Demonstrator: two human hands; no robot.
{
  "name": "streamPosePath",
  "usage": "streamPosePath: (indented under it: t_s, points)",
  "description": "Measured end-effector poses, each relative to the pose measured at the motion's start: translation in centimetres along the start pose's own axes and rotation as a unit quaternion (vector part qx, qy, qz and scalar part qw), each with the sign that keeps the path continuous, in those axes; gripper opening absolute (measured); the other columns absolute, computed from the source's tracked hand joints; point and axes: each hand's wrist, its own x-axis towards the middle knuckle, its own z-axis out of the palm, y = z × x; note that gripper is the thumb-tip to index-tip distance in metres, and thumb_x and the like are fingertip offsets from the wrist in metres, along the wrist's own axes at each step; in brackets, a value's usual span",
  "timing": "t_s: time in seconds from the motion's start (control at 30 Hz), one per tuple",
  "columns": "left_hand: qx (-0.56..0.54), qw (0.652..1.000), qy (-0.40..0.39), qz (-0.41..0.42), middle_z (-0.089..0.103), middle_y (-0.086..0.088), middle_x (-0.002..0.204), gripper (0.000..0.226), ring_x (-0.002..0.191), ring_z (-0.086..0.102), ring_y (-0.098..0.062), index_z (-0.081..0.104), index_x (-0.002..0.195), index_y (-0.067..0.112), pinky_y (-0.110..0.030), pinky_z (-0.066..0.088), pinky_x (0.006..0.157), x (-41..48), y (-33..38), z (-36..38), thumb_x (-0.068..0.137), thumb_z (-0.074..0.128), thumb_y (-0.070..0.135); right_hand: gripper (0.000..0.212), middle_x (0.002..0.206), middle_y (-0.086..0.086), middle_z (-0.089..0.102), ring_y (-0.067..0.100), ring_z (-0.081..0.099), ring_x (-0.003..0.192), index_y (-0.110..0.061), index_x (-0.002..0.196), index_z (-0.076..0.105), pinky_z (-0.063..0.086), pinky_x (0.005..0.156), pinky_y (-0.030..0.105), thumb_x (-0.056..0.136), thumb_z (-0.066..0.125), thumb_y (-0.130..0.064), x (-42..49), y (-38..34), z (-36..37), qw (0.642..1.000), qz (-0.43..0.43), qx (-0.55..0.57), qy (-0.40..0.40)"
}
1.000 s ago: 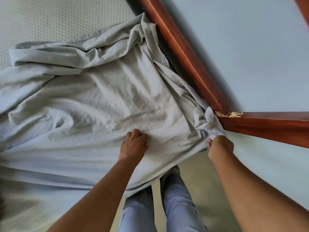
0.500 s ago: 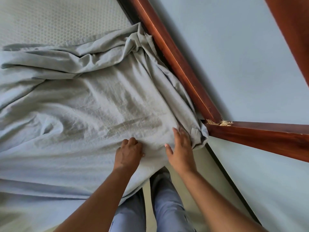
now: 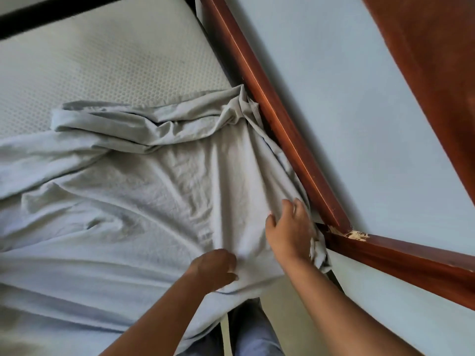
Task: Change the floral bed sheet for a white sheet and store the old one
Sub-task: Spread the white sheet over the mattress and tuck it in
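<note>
The left hand's [image 3: 214,268] fingers are curled down into the sheet [image 3: 154,201], tips hidden, and creases fan out from them, so it grips a bunch of cloth near the bed's foot edge. The right hand's [image 3: 290,232] fingers are spread and nearly straight, lying flat on the sheet just beside the frame [image 3: 277,124] corner; motion blurs them a little.

The frame holds the mattress [image 3: 102,73], and the sheet lies on the mattress's near part, its far edge rolled back in a thick fold, so the far part is bare. One sheet edge is wedged between mattress and side rail. The sheet's corner hangs in a loose wad just under the right wrist, against the joint of the two rails.

A second ago the right hand pinched that corner at the joint. Half a second ago it lay flat on the sheet, and it stays flat now, fingers wider apart. The left hand keeps its spot and its curl. The view has tilted up: more bare mattress shows, and a black strip at the top left.

The sheet is pale grey-white, thin and much wrinkled. The mattress cover is white with a fine honeycomb weave. The rails are glossy red-brown wood, chipped to raw pale wood at the joint [image 3: 357,235]. Behind them is a smooth pale blue wall [image 3: 359,98]. Blue-grey trouser legs [image 3: 257,335] stand below the hands.
</note>
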Motion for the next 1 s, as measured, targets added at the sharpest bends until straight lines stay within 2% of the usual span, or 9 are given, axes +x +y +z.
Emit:
streamPosePath:
  t_s: [0.07,0.13,0.3,0.47,0.63,0.7,0.83,0.93,1.0]
  points:
    - [-0.051,0.995,0.088,-0.005,0.058,0.006,0.116,0.026,0.109,0.059,-0.016,0.063,0.112,0.025,-0.03,0.049,0.089,0.4,0.3,-2.4,0.092,0.063,0.041,0.045,0.148,0.021,0.048,0.038,0.047,0.136,-0.006,0.131,0.058,0.047,0.101,0.05,0.093,0.064,-0.028,2.6,-2.7,-1.3,0.986,-0.154,-0.006,0.057]
    - [-0.098,0.981,0.169,-0.008,0.057,0.005,0.12,0.03,0.107,0.06,-0.017,0.06,0.12,0.024,-0.032,0.05,0.09,0.7,0.3,-5.2,0.093,0.064,0.035,0.046,0.147,0.021,0.048,0.038,0.048,0.136,-0.005,0.131,0.058,0.046,0.104,0.05,0.091,0.065,-0.024,6.5,-5.3,-2.5,0.967,-0.238,-0.012,0.086]
    - [-0.144,0.942,0.299,-0.06,0.048,0.001,0.138,0.053,0.126,0.05,-0.017,0.042,0.144,0.022,-0.033,0.048,0.1,0.6,-0.6,-12.2,0.095,0.063,0.03,0.065,0.154,0.024,0.041,0.039,0.04,0.144,-0.004,0.144,0.049,0.04,0.115,0.05,0.086,0.068,-0.027,15.6,-11.0,-6.2,0.946,-0.304,-0.093,0.061]
    - [-0.15,0.923,0.346,-0.08,0.034,0.001,0.152,0.069,0.136,0.041,-0.02,0.028,0.154,0.022,-0.03,0.041,0.107,1.3,-2.0,-18.7,0.096,0.063,0.033,0.076,0.163,0.022,0.027,0.035,0.026,0.152,0.0,0.153,0.036,0.032,0.12,0.05,0.091,0.061,-0.034,23.4,-15.3,-7.5,0.921,-0.349,-0.169,0.014]
    - [-0.141,0.906,0.392,-0.076,0.033,-0.003,0.15,0.08,0.134,0.044,-0.026,0.026,0.155,0.023,-0.035,0.043,0.105,5.2,-4.0,-23.6,0.089,0.071,0.026,0.09,0.169,0.019,0.005,0.031,0.007,0.157,0.0,0.16,0.013,0.016,0.127,0.044,0.095,0.059,-0.042,30.6,-19.4,-6.9,0.903,-0.379,-0.201,0.013]
    - [-0.152,0.904,0.39,-0.085,0.026,-0.002,0.158,0.082,0.138,0.041,-0.028,0.024,0.157,0.023,-0.039,0.041,0.108,7.3,-4.8,-25.4,0.09,0.07,0.035,0.097,0.169,0.02,-0.003,0.031,0.001,0.157,0.0,0.161,0.005,0.01,0.128,0.042,0.095,0.058,-0.049,32.8,-21.1,-6.7,0.893,-0.398,-0.207,0.024]
    - [-0.204,0.89,0.391,-0.118,0.018,0.001,0.165,0.074,0.146,0.033,-0.025,0.018,0.158,0.026,-0.046,0.037,0.111,11.1,-6.5,-28.1,0.098,0.042,0.061,0.1,0.169,0.019,-0.006,0.03,-0.003,0.157,-0.003,0.161,0.003,0.008,0.128,0.044,0.095,0.047,-0.063,35.6,-22.7,-5.0,0.88,-0.426,-0.205,0.049]
    - [-0.14,0.91,0.365,-0.141,0.027,0.005,0.158,0.069,0.134,0.047,-0.027,0.02,0.155,0.032,-0.047,0.048,0.096,12.7,-7.8,-29.1,0.097,0.052,0.052,0.1,0.169,0.019,0.002,0.03,0.003,0.157,-0.003,0.161,0.01,0.012,0.127,0.046,0.093,0.036,-0.071,36.1,-22.8,-4.4,0.878,-0.426,-0.204,0.079]
    - [-0.113,0.911,0.368,-0.145,0.041,0.003,0.139,0.054,0.117,0.058,-0.029,0.033,0.144,0.034,-0.044,0.051,0.08,13.6,-8.2,-29.6,0.097,0.056,0.043,0.097,0.169,0.018,0.006,0.03,0.005,0.157,-0.003,0.161,0.014,0.013,0.127,0.046,0.094,0.037,-0.07,36.2,-22.6,-4.4,0.872,-0.437,-0.205,0.085]
